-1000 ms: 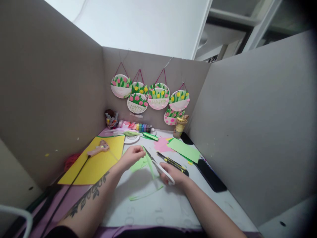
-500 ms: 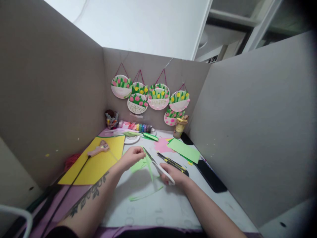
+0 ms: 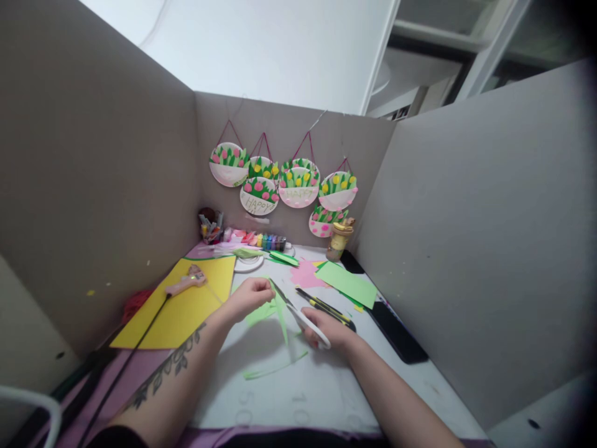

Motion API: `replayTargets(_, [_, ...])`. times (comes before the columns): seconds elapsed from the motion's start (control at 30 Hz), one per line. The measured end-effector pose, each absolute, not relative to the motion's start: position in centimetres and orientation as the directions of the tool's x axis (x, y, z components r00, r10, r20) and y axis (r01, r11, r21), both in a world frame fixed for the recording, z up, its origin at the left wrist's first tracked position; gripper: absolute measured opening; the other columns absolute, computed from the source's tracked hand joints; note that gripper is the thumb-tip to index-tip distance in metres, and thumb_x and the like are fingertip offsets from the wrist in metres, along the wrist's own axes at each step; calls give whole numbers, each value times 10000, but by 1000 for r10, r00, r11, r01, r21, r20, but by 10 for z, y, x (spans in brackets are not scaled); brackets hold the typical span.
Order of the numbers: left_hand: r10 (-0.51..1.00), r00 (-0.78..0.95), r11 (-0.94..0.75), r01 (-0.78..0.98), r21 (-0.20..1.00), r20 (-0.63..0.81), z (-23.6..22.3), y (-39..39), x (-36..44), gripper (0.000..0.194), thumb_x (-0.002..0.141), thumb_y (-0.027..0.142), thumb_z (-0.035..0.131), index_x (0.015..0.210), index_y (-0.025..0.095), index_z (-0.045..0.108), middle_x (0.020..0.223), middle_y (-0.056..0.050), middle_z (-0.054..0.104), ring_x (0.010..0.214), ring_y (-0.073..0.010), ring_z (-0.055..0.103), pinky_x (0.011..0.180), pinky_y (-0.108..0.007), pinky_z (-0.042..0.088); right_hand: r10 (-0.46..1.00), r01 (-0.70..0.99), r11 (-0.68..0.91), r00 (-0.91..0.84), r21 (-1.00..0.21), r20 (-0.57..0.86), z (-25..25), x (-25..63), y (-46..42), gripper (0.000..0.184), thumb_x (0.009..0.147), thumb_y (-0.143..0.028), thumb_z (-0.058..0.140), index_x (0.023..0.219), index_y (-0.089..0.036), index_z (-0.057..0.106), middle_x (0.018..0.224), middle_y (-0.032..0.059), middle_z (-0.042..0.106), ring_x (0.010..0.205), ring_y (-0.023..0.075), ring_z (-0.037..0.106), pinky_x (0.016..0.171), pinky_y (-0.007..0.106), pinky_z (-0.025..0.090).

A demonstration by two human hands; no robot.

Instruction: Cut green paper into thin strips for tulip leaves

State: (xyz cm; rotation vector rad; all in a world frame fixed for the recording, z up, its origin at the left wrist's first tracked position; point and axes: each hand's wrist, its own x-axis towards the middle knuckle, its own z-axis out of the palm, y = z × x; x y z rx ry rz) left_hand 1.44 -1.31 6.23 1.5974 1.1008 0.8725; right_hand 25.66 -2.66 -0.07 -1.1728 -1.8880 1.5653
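Note:
Between the closed fingers of my left hand [image 3: 252,295] is a piece of light green paper [image 3: 282,316], with a narrow strip hanging from it. My right hand [image 3: 325,328] grips white-handled scissors [image 3: 313,330]; their dark blades point up and left, against the paper close to my left fingertips. How far the blades are apart is hard to make out. Beneath my hands lie light green paper scraps, among them a thin curled strip [image 3: 275,371] on the white work surface [image 3: 280,404]. Two black-and-yellow craft knives [image 3: 326,306] rest just beyond my right hand.
On the left a pink glue gun [image 3: 186,281] lies on yellow card [image 3: 158,323]. Light green card [image 3: 347,284], pink paper [image 3: 308,274] and a black phone-like slab [image 3: 396,333] are to the right. Paint pots [image 3: 265,241] line the back; decorated paper plates [image 3: 298,186] hang on the grey partition.
Hands, scissors and green paper hold almost the same position. The whole view has shifted very slightly.

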Motion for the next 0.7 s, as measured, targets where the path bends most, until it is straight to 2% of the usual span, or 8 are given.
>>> replayTargets(0.43, [934,357,-96,254,962,-1,65,-14,13,181,644,331,551,588,171,486,464,78,367,431,-61,263,422,-211,171,811,411,75,-555,-909,-184,-3,259,-24,196,554,-84,512,701,-192,442,565,-79,462,444,53,379,385,164,270])
replayTargets(0.7, [929,371,-98,271,958,-9,64,-14,12,161,647,300,542,579,174,470,464,82,351,434,-61,268,425,-209,175,816,408,108,-558,-906,-154,-3,260,-25,157,591,-113,512,701,-197,439,547,-78,463,426,57,386,378,168,282])
